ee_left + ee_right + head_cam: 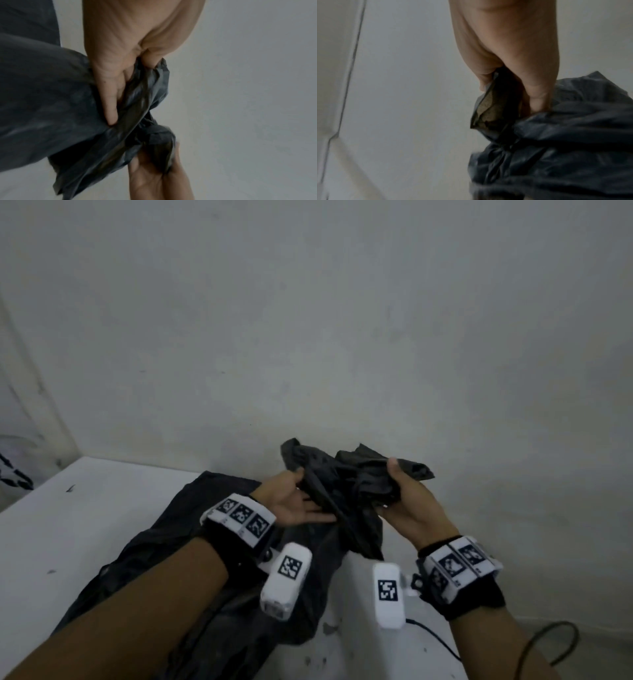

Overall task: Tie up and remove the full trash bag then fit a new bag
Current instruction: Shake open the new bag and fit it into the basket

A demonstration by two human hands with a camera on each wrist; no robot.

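Item: black trash bag (239,594), lying low and left of centre in the head view on a white surface (85,525), its gathered neck (346,484) lifted to the middle of the frame before a pale wall (342,320). Your left hand (294,503) sits palm-up under the neck, fingers fairly straight along one twisted strand, thumb closed over the plastic. Your right hand (406,501) has thumb and fingers curled around the other bunched strand, a loose flap (416,470) sticking out to the right. Step in hand, by appearance: tying off the full bag; the strands cross but no finished knot shows. Next move likely calls for passing one strand under the other and pulling both apart firmly, without tearing thin film. A dark cable (548,642) lies lower right.
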